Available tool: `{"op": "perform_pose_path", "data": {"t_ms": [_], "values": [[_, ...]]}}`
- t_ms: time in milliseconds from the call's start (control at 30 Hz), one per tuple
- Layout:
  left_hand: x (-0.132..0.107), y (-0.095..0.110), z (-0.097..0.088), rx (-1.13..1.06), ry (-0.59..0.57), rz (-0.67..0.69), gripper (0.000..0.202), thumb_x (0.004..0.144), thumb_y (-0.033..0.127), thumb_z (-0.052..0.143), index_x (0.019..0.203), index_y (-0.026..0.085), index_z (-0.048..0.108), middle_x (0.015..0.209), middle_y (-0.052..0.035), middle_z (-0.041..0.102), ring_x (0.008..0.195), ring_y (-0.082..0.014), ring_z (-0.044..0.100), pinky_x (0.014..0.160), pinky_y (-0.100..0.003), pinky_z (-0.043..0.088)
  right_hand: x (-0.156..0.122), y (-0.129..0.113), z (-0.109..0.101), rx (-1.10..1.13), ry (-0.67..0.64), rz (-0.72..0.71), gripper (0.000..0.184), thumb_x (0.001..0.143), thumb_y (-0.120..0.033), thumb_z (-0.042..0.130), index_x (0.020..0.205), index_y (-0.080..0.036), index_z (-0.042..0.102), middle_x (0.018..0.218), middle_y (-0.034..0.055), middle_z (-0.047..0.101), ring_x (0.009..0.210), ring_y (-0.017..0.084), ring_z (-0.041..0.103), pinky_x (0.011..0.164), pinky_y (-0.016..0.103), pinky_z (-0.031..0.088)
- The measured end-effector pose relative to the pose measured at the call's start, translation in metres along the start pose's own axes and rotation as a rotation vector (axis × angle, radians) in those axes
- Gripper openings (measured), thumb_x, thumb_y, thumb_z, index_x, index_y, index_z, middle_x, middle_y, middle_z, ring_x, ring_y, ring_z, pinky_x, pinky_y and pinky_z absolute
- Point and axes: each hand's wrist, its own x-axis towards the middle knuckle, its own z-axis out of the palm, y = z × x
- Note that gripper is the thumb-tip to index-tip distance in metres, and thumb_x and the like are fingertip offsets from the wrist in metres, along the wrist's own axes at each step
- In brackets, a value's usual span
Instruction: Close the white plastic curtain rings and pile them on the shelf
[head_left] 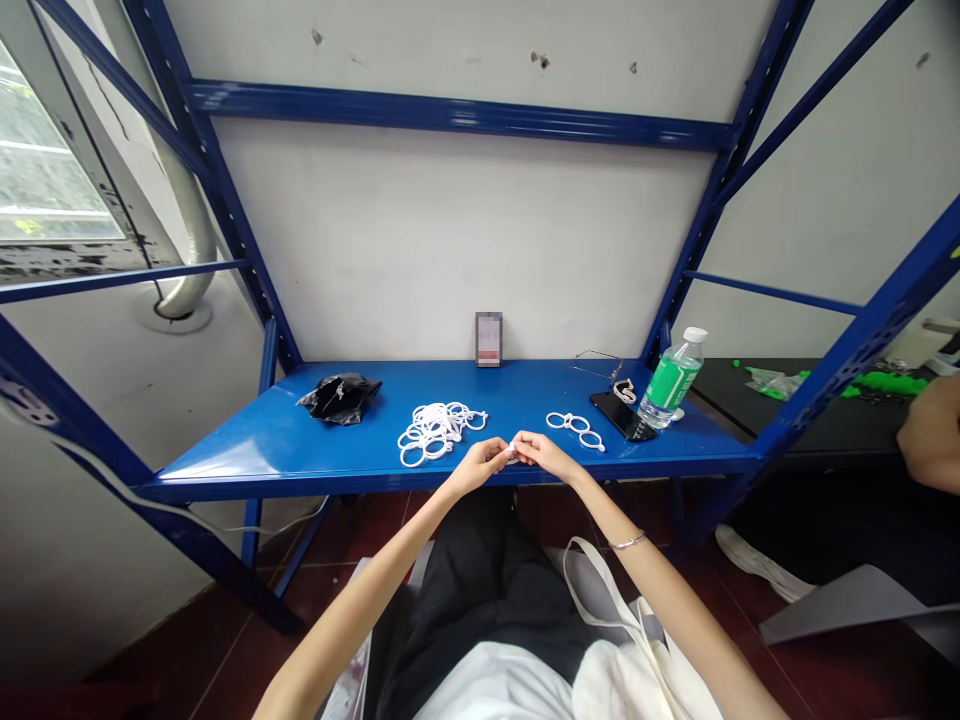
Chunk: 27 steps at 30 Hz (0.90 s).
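Here, a small white piece is pinched between the fingertips of the left hand and the right hand, held together over the front edge of the blue tabletop. A pile of white rings is seen just behind the hands, and a short chain of rings lies to its right.

Shelf board: painted metal, blue, glossy, light sheen near front edge. Rings in pile: white plastic, smooth. Bag: thin black plastic film, crinkled, shiny. Bottle: clear plastic, glossy green label. Phone: black glass, reflective. Bracelet: polished metal. Wall: matt white, pitted.
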Motion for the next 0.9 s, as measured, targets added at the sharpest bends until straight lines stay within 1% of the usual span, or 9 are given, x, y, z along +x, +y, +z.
{"op": "perform_pose_path", "data": {"t_ms": [133, 233, 333, 467, 567, 767, 900], "values": [[0.003, -0.005, -0.001, -0.050, -0.018, -0.023, 0.044, 0.082, 0.059, 0.053, 0.081, 0.015, 0.055, 0.065, 0.0033, 0.048, 0.057, -0.0086, 0.042, 0.055, -0.021, 0.032, 0.001, 0.003, 0.003, 0.076, -0.008, -0.006, 0.040, 0.086, -0.057, 0.053, 0.081, -0.017, 0.054, 0.062, -0.0053, 0.042, 0.055, 0.009, 0.035, 0.055, 0.025, 0.029], [0.002, -0.004, -0.002, -0.100, -0.046, -0.030, 0.044, 0.082, 0.058, 0.054, 0.081, 0.015, 0.053, 0.065, 0.0038, 0.048, 0.059, -0.0087, 0.041, 0.057, -0.021, 0.031, 0.001, 0.006, 0.004, 0.133, -0.019, -0.003, 0.041, 0.084, -0.057, 0.055, 0.081, -0.017, 0.053, 0.066, -0.0045, 0.043, 0.057, 0.009, 0.036, 0.057, 0.024, 0.031], [0.002, 0.001, -0.002, -0.162, -0.078, -0.032, 0.043, 0.080, 0.058, 0.057, 0.080, 0.015, 0.052, 0.066, 0.0035, 0.048, 0.061, -0.0091, 0.042, 0.061, -0.022, 0.032, 0.001, 0.005, 0.005, 0.160, -0.019, 0.022, 0.041, 0.082, -0.058, 0.057, 0.080, -0.017, 0.053, 0.069, -0.0035, 0.045, 0.059, 0.009, 0.038, 0.058, 0.024, 0.031], [0.001, 0.006, -0.003, -0.213, -0.104, -0.049, 0.043, 0.078, 0.057, 0.059, 0.078, 0.015, 0.050, 0.068, 0.0030, 0.049, 0.064, -0.0099, 0.043, 0.065, -0.023, 0.033, -0.001, -0.002, 0.007, 0.164, -0.029, 0.041, 0.039, 0.082, -0.057, 0.056, 0.077, -0.018, 0.052, 0.061, -0.0061, 0.037, 0.054, 0.008, 0.029, 0.053, 0.024, 0.023], [0.002, 0.007, -0.002, -0.199, -0.100, -0.055, 0.042, 0.076, 0.056, 0.060, 0.073, 0.016, 0.046, 0.065, 0.0041, 0.046, 0.063, -0.0101, 0.041, 0.064, -0.023, 0.032, -0.001, -0.006, 0.009, 0.175, -0.043, 0.041, 0.037, 0.083, -0.054, 0.056, 0.075, -0.018, 0.050, 0.058, -0.0073, 0.031, 0.052, 0.008, 0.022, 0.051, 0.025, 0.017], [0.004, 0.012, 0.001, -0.149, -0.075, -0.050, 0.042, 0.075, 0.055, 0.057, 0.066, 0.016, 0.045, 0.061, 0.0043, 0.040, 0.060, -0.0101, 0.034, 0.060, -0.024, 0.027, 0.000, -0.010, 0.010, 0.219, -0.054, 0.059, 0.035, 0.083, -0.050, 0.056, 0.070, -0.019, 0.047, 0.055, -0.0075, 0.028, 0.051, 0.008, 0.017, 0.052, 0.027, 0.011], [0.004, 0.013, 0.001, -0.171, -0.077, -0.052, 0.037, 0.076, 0.051, 0.056, 0.066, 0.016, 0.046, 0.060, 0.0045, 0.036, 0.059, -0.0097, 0.030, 0.058, -0.024, 0.023, 0.001, -0.009, 0.009, 0.227, -0.063, 0.049, 0.035, 0.083, -0.050, 0.056, 0.070, -0.019, 0.046, 0.055, -0.0075, 0.026, 0.051, 0.009, 0.016, 0.052, 0.028, 0.010]]}}
